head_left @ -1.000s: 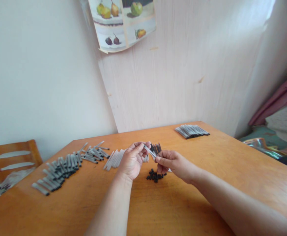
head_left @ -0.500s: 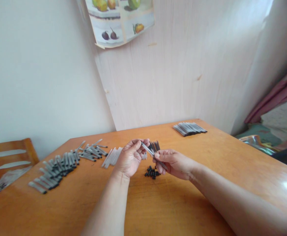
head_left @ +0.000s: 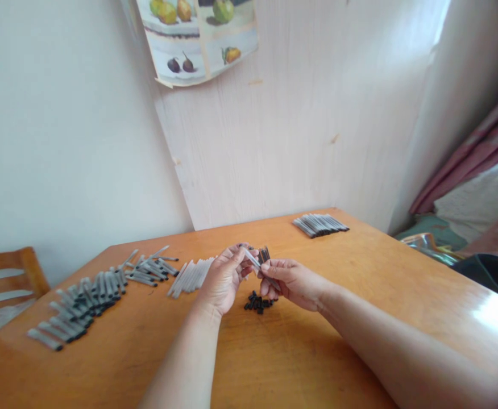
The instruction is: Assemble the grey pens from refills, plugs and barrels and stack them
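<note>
Slanting: pale tube (head_left: 251, 258) | left grip (head_left: 225, 278): upper end | right grip (head_left: 294, 281): lower part

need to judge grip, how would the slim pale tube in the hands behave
The pale tube looks straight between the left hand and right hand, so it is probably stiff. Its slimness suggests it is light. It looks rounded, so it might roll if pushed.
</note>
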`<state>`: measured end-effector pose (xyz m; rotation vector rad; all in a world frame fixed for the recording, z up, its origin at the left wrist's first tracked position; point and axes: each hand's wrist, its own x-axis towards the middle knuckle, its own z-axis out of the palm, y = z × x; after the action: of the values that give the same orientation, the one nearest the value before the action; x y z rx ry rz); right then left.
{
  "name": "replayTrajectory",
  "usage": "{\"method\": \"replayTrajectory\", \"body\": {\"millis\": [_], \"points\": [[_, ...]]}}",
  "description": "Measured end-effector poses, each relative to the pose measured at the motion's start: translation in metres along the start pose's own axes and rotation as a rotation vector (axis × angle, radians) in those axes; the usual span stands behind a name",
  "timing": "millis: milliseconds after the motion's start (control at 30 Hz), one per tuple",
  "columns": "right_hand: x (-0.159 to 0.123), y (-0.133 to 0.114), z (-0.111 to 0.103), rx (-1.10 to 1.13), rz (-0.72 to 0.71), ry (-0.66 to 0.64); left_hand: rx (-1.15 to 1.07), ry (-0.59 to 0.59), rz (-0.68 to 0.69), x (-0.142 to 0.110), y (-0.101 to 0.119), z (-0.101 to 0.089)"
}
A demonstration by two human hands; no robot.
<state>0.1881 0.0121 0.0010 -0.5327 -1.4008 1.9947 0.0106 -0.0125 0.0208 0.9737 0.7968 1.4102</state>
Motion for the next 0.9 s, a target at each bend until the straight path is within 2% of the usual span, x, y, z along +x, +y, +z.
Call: {"method": "replayTrajectory", "body": {"millis": [167,300,433,533,600,733,900], "points": [[0.001,0.001,0.000,-0.034,-0.039,0.030,0.180,-0.104,-0.018,-0.002,-0.004,0.003],[0.000,0.002,0.001,-0.114,-0.033,0.061,0.194,-0.111,-0.007,-0.002,-0.005,0.002],[0.001,-0.005,-0.005,-0.249,-0.050,0.234,0.156,-0.010,0.023,0.000,-0.003,-0.002],[0.002,-0.014,-0.018,-0.363,-0.118,0.410,0.137,0.065,0.047,0.002,-0.001,-0.004],[0.000,-0.021,-0.029,-0.466,-0.144,0.482,0.120,0.097,0.051,0.003,-0.001,-0.004],[-0.007,-0.027,-0.043,-0.789,-0.020,0.418,0.101,0.117,0.042,0.003,0.000,-0.004],[-0.010,-0.021,-0.042,-1.251,0.039,0.244,0.106,0.133,0.045,0.003,0.001,-0.004]]}}
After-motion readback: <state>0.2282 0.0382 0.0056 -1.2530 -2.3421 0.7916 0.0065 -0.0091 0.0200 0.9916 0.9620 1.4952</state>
